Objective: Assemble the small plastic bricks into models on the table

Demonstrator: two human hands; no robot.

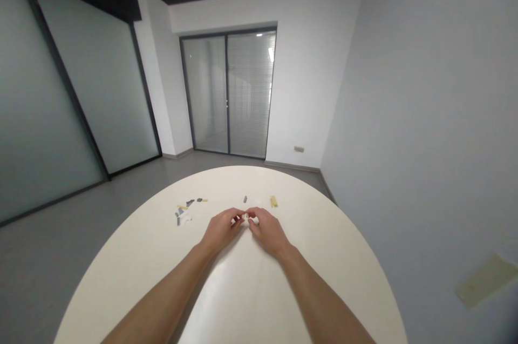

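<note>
My left hand (223,229) and my right hand (265,228) meet over the middle of the round white table (226,301). Between their fingertips is a small white piece (245,217) with dark spots; its kind is too small to make out. Fingers of both hands are closed on it from either side. Just beyond the hands lies a small grey piece (245,199). A flat yellow piece (274,201) rests to the right of it.
At the table's left lie several small parts: a white piece (185,217), grey pieces (178,219), dark pieces (190,203) and a yellow strip (204,201). A glass door (229,95) stands behind the table, and a grey wall (424,117) runs along the right.
</note>
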